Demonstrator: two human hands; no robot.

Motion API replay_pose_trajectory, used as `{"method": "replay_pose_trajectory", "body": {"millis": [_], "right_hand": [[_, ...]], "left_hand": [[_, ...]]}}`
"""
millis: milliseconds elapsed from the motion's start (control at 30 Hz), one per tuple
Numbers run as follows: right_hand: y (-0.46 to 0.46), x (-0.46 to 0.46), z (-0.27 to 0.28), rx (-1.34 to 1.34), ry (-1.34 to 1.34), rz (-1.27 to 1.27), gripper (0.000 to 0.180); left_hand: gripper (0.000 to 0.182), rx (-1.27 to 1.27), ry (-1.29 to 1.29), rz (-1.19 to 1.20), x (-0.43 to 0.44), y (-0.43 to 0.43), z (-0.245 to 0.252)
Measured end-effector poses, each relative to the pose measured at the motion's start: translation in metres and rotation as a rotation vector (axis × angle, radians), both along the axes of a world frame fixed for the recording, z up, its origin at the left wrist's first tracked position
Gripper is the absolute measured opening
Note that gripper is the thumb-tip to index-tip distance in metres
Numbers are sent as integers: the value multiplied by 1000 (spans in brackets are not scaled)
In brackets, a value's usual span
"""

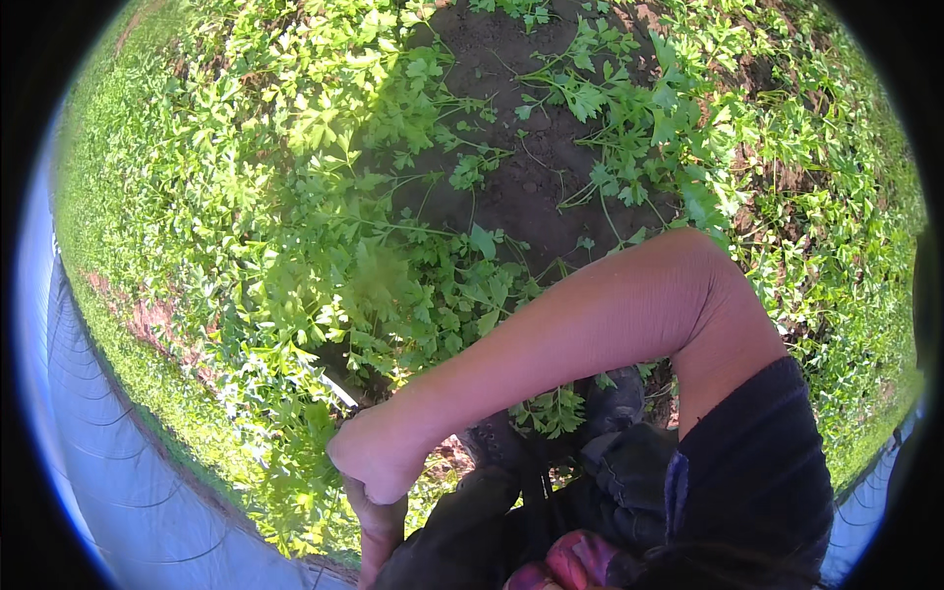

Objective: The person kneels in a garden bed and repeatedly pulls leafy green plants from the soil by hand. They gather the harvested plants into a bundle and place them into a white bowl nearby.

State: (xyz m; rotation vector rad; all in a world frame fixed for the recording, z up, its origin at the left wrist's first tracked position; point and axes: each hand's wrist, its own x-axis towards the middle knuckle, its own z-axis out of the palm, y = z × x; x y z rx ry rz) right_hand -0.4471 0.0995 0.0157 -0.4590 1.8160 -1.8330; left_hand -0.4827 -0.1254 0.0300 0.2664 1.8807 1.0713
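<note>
Leafy green plants that look like parsley (413, 295) grow thickly before me. My right hand (380, 453) is at the lower left, its forearm reaching across the view from the right. A pale, narrow blade-like thing (338, 391) sticks out just above this hand; its lower end is hidden, so I cannot tell whether the hand grips it. Directly below, my left hand (376, 509) is mostly covered by the right one. Green leaves (313, 442) lie against the hands on their left side. What the left fingers hold is hidden.
Dark bare soil (523, 169) shows between the plant rows. My boots (616, 402) and dark trousers (472, 531) are below the forearm. Whitish-blue sheeting (140, 472) runs along the lower left edge, and more of it (863, 520) shows at the lower right.
</note>
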Motion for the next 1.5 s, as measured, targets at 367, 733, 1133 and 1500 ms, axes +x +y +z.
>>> {"method": "replay_pose_trajectory", "body": {"millis": [367,733,1133,1500], "right_hand": [[317,40,-221,1316,178,-1045,23],[331,27,-223,1597,-479,-1298,29],[366,38,-313,1182,172,-1965,29],[369,19,-261,1160,-591,-1688,46]], "left_hand": [[45,15,-378,764,15,-21,19],[41,-171,-232,621,14,-28,24],[48,-275,-202,598,15,-23,31],[45,-219,-224,580,11,-26,32]]}}
